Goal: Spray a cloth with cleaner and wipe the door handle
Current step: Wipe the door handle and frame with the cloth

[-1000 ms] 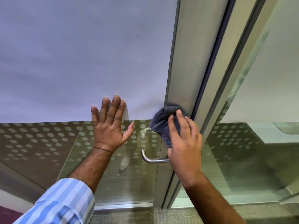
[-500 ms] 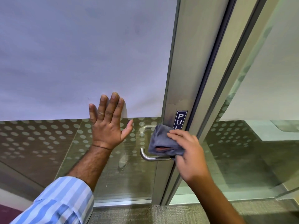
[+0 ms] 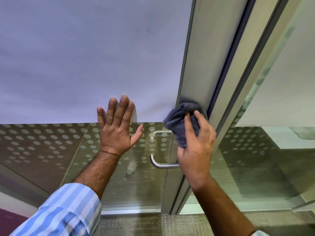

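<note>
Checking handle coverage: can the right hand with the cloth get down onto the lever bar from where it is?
Probably yes. The right hand presses the cloth on the door frame just above the door handle. The bar's free end shows bare below, and the left hand lies flat on the glass, off to the side.

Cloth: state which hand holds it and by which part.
The right hand holds the grey cloth, bunched, by its lower right part, pressing it on the door frame. The left hand lies flat on the glass, holding nothing.

Soft even light, wide-angle edge bending.
</note>
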A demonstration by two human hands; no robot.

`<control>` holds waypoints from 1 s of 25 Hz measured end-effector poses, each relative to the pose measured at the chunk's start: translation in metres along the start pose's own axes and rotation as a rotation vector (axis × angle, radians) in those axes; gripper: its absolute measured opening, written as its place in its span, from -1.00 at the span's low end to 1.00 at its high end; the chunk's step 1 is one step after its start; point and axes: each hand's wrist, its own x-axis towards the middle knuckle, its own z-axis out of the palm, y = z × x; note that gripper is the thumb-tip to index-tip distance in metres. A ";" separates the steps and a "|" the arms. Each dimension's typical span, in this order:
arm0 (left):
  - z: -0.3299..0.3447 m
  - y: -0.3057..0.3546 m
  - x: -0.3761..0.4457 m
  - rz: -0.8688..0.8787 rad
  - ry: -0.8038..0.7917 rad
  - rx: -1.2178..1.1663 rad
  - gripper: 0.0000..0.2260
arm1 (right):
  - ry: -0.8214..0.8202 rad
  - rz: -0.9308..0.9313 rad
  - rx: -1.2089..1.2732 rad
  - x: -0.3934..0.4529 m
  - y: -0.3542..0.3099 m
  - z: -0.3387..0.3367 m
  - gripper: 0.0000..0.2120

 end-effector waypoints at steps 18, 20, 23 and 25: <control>-0.003 0.002 0.002 -0.006 0.009 -0.022 -0.14 | -0.494 0.242 0.536 -0.028 0.028 -0.035 -0.52; -0.004 0.002 0.002 -0.003 0.012 -0.024 -0.15 | -0.336 0.615 0.910 -0.022 0.028 -0.049 -0.63; -0.004 0.003 0.003 0.002 0.015 -0.023 -0.16 | -0.030 0.843 1.105 -0.010 0.032 -0.058 -0.68; -0.004 0.003 0.003 0.002 0.018 -0.022 -0.17 | 0.154 0.778 1.134 0.000 0.026 -0.057 -0.67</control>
